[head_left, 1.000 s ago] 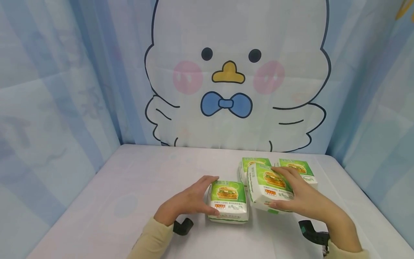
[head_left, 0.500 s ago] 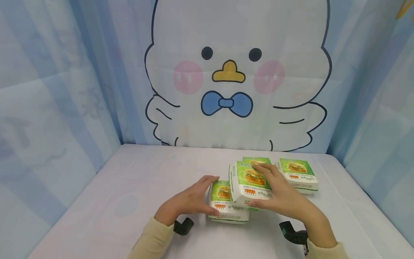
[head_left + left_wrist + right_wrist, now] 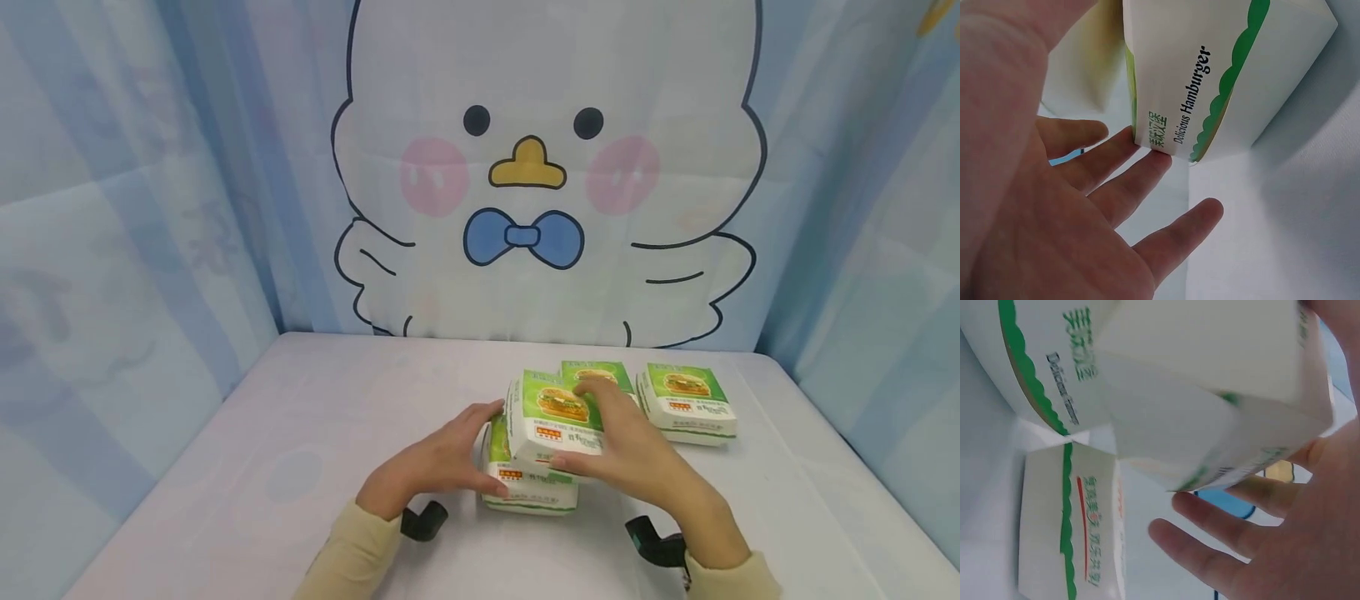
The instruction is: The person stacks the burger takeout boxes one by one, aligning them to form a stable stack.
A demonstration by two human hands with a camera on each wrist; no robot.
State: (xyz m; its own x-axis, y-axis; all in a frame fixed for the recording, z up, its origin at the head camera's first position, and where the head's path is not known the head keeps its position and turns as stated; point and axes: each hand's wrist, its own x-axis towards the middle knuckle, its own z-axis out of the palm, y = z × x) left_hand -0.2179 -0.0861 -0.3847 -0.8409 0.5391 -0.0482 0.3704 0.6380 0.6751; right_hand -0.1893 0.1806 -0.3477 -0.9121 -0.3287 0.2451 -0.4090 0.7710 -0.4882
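A white-and-green hamburger box [image 3: 536,498] stands on the table. My left hand [image 3: 438,454] holds its left side, thumb at the front corner and fingers at the back one. In the left wrist view, fingertips touch the edge of this box [image 3: 1179,81], beside the printed words "Delicious Hamburger". My right hand [image 3: 637,446] grips a second hamburger box [image 3: 555,421], thumb in front and fingers behind. That box is slightly tilted and overlaps most of the lower box's top. In the right wrist view, the underside of the held box [image 3: 1204,356] shows.
Two more hamburger boxes stand further back: one [image 3: 596,368] partly hidden behind the held box, another [image 3: 686,408] to its right. The white-covered table [image 3: 300,433] meets a curtain [image 3: 525,308] printed with a cartoon bird. Blue-and-white curtains hang at both sides.
My right hand has carried its hamburger box leftward, from in front of the back boxes to over the lower box. The left hand has kept its place.
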